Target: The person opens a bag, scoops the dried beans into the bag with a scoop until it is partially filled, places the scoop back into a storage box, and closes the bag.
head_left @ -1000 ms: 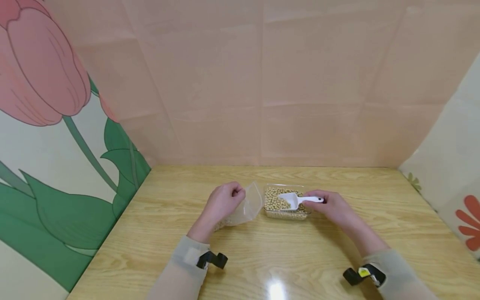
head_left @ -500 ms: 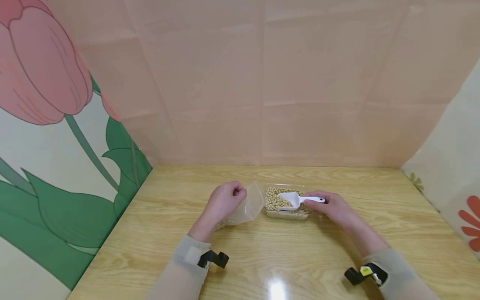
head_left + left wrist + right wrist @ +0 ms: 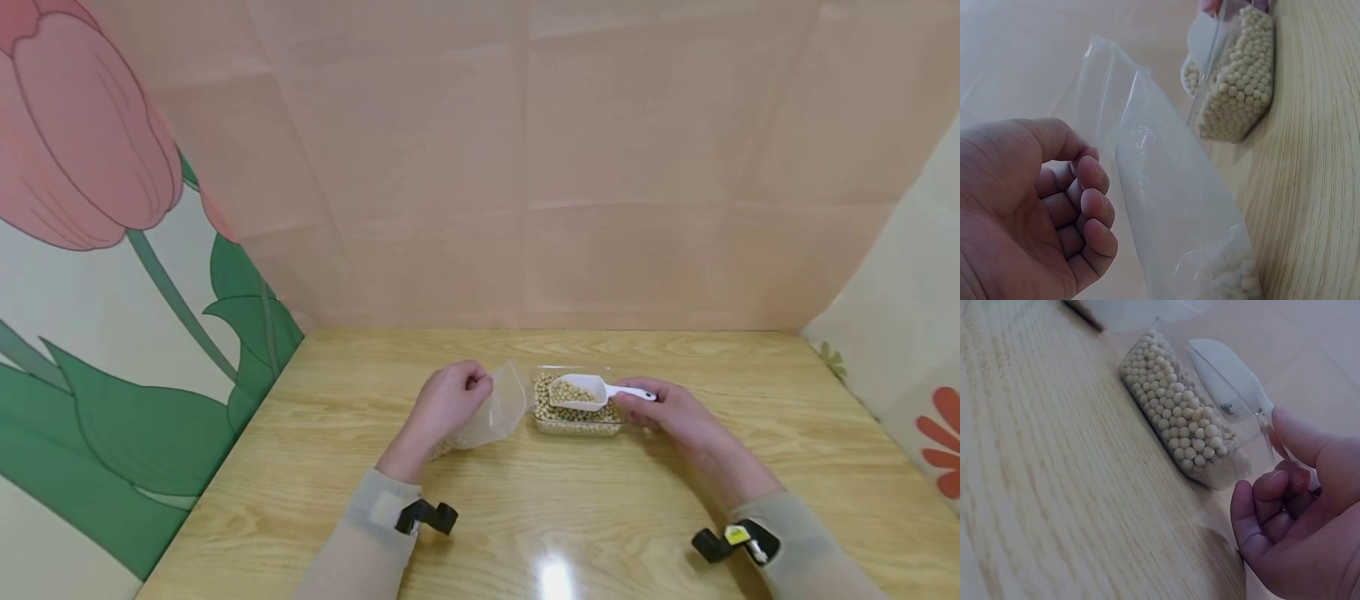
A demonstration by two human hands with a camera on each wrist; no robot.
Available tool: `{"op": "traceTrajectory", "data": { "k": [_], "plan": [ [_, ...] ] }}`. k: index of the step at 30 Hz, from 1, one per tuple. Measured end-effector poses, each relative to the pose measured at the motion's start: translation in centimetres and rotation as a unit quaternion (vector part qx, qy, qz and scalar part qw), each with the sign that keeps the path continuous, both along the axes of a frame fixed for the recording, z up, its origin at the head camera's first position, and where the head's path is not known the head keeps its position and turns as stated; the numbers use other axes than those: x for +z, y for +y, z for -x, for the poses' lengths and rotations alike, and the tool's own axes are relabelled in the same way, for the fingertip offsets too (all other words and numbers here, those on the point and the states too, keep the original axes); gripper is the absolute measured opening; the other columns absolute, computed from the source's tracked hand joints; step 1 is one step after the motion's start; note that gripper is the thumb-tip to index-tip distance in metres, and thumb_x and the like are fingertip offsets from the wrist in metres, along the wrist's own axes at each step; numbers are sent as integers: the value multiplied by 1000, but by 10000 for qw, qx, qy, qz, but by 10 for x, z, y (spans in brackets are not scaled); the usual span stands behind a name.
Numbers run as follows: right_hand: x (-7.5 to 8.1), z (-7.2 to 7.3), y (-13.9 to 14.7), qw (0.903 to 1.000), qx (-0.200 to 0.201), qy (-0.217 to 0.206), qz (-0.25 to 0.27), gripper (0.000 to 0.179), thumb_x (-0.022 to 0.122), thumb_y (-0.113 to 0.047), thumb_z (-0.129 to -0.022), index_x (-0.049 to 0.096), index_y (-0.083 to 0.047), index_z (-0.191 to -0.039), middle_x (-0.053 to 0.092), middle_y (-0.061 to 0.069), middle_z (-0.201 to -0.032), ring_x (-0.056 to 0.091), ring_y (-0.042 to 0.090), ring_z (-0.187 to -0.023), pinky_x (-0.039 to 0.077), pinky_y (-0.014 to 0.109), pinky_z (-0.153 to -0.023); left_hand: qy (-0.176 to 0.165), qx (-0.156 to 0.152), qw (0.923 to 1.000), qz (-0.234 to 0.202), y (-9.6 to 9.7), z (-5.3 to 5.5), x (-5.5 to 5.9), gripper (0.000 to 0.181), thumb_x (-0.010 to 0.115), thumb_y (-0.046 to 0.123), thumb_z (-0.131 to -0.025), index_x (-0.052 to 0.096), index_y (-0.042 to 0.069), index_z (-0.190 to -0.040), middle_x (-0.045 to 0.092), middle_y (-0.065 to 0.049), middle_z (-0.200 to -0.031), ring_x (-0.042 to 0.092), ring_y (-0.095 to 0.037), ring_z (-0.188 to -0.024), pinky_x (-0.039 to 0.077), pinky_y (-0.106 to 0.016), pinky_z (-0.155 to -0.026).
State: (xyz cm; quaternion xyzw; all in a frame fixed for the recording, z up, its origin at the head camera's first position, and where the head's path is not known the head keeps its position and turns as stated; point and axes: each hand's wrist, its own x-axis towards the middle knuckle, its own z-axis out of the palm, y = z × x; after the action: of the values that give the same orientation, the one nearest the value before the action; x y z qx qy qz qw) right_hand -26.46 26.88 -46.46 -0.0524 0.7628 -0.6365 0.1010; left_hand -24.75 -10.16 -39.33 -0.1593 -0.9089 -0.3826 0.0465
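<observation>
- Currently, a white scoop (image 3: 598, 388) is held over a clear container (image 3: 579, 422), and pale round beans (image 3: 573, 393) are carried in its bowl; more of them are held in the container.
- The scoop's handle is pinched by the right hand (image 3: 671, 411), its grip clamped on the handle between thumb and fingers.
- Just left of the container, a translucent bag (image 3: 501, 418) is pinched near its upper edge by the left hand (image 3: 452, 398), that grip being together on the plastic; beans are seen low in the bag.
- Container and bag are supported by the wooden desk (image 3: 570, 492).
- Behind, a creased pink sheet (image 3: 525, 167) is hung.
</observation>
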Motion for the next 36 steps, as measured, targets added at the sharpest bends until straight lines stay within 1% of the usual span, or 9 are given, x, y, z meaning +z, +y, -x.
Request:
{"op": "traceTrajectory", "data": {
  "k": [3,5,8,12,15,22,27,33,36],
  "plan": [
    [2,-1,1,9992,-81,-174,346,32,72,-26,-95,69,-11,-123,66,-5,-82,57,8,-72,45,25,-62,-1,6,10000,-3,0,0,0,19,54,23,-101,63,19,-85,54,1,-69,47,-14,-57,39,-29,-55],
    [6,-2,2,9986,-97,-205,485,31,71,-26,-95,69,-13,-124,66,-4,-84,59,9,-74,47,25,-64,3,9,10000,-9,0,1,0,18,54,23,-100,63,19,-85,54,1,-69,47,-14,-57,40,-29,-55],
    [12,-4,2,9974,-195,-236,652,31,71,-27,-96,68,-13,-123,66,-2,-91,63,11,-80,51,28,-74,27,3,10000,-12,1,1,0,19,54,23,-100,63,18,-84,54,1,-69,47,-14,-57,40,-29,-55],
    [20,-6,1,9977,-249,-125,626,34,70,-28,-96,68,-10,-125,65,-2,-99,65,13,-86,51,33,-88,71,-2,10000,-16,1,1,1,20,54,24,-100,63,18,-83,53,2,-68,47,-14,-56,39,-29,-55],
    [26,-6,0,9981,-240,4,576,34,70,-28,-96,68,-10,-125,65,-1,-102,66,14,-88,51,31,-89,83,8,10000,-27,1,0,1,20,54,24,-101,63,18,-83,53,2,-67,46,-14,-56,39,-29,-54],
    [43,-13,-12,9970,-175,260,707,31,69,-25,-97,68,-7,-122,64,-4,-110,63,12,-89,52,26,-86,104,38,9999,-21,0,0,-1,20,54,24,-101,62,18,-84,52,2,-67,45,-13,-55,39,-29,-55],
    [52,-16,-24,9977,-82,457,489,33,68,-27,-97,67,-5,-122,64,-3,-114,63,12,-92,51,25,-89,118,35,9999,-25,0,0,0,19,54,23,-100,62,18,-83,52,2,-66,45,-13,-55,39,-29,-55],
    [57,-17,-38,9974,67,724,-2,41,69,-31,-97,66,-1,-125,65,-1,-121,60,20,-112,49,28,-93,157,75,9998,4,1,0,0,19,55,23,-99,62,18,-82,53,3,-66,47,-12,-56,40,-29,-55],
    [59,-17,-44,9961,97,827,-279,43,70,-34,-95,68,-3,-124,66,2,-122,58,21,-113,46,32,-94,167,91,9998,29,1,0,-1,19,55,23,-98,62,19,-82,53,4,-66,47,-12,-56,40,-29,-55]
  ]
}}
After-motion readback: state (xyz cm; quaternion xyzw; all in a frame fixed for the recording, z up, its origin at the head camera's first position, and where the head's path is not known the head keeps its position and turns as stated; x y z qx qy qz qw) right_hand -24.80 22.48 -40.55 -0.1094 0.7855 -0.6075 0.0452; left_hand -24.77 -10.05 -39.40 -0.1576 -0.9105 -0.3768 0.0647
